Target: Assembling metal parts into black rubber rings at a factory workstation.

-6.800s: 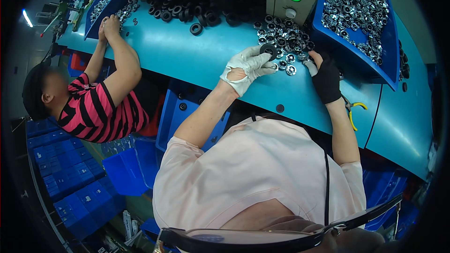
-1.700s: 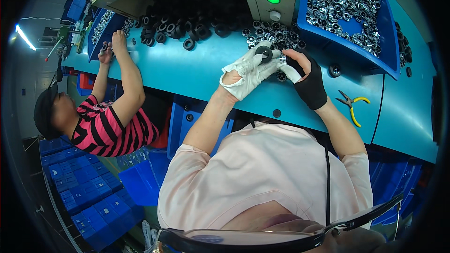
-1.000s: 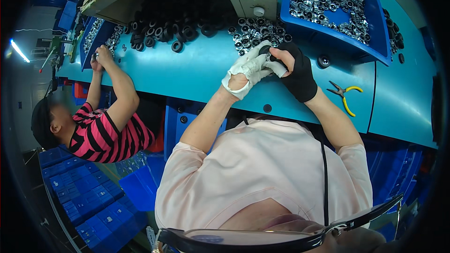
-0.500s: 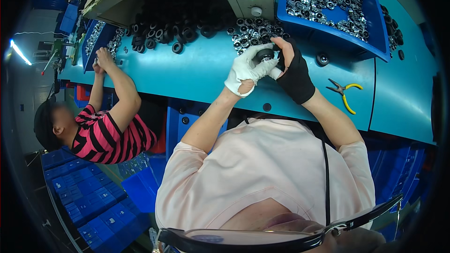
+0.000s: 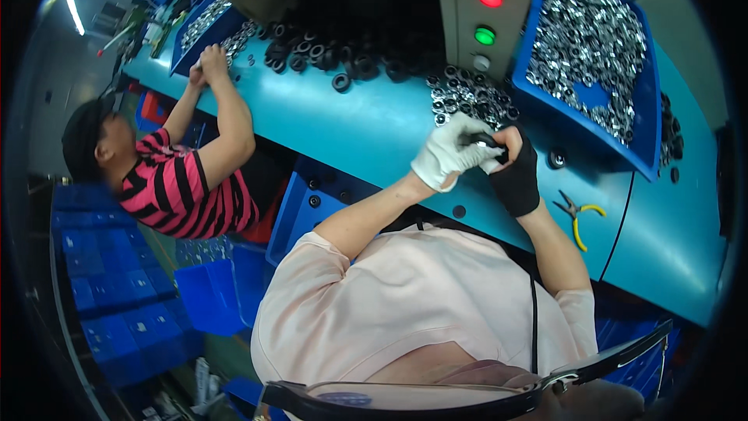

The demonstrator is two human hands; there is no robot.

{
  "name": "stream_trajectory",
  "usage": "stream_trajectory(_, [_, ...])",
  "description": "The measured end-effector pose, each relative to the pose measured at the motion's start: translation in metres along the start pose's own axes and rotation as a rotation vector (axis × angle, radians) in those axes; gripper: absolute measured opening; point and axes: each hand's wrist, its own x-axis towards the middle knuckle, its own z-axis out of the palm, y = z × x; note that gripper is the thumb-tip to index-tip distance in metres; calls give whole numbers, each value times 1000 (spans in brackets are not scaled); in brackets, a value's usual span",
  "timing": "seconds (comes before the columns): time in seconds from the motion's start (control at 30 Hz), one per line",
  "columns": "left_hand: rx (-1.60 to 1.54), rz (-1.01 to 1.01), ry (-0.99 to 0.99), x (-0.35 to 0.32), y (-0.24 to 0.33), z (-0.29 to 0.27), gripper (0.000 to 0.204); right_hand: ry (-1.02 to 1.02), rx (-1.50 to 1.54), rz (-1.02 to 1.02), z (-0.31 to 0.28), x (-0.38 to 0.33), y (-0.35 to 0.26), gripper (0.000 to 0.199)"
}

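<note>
My left hand (image 5: 450, 154), in a white glove with bare skin showing at the wrist, pinches a small black wheel with a shiny metal middle (image 5: 485, 143). My right hand (image 5: 517, 175), in a black glove that leaves the fingertips bare, closes on the wheel's other side. Fingers cover most of the wheel. Just beyond the hands lies a heap of shiny metal hubs with dark centres (image 5: 467, 95). A single black wheel with a metal centre (image 5: 557, 157) rests on the bench right of my right hand.
Yellow-handled pliers (image 5: 578, 214) lie at the right on the blue-green bench (image 5: 374, 129). A blue bin (image 5: 650, 144) holds many metal parts. Black rubber rings (image 5: 340, 83) are heaped beneath a machine housing with red and green lights (image 5: 485, 35). A co-worker in stripes (image 5: 187, 187) works at the left.
The whole view has swung, shifting the bench scene to the right and tilting it. Both hands still grip the wheel, which has turned and is now more covered by the fingers.
</note>
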Motion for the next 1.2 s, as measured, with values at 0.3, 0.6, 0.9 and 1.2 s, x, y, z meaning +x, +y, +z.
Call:
stream_trajectory(0.3, [163, 57, 59, 10, -15, -10, 21, -119, -14, 56, 3, 2, 14, 28])
stream_trajectory(0.6, [90, -143, 24, 6, -6, -15, 26, -169, 67, 121, -2, 10, 10, 24])
stream_trajectory(0.9, [23, -124, 96, 8, -1, 0, 27, -146, 166, 163, 2, 12, 16, 20])
stream_trajectory(1.2, [210, 10, 112, 11, -4, -13, 31, -179, 497, 378, -3, 11, 15, 19])
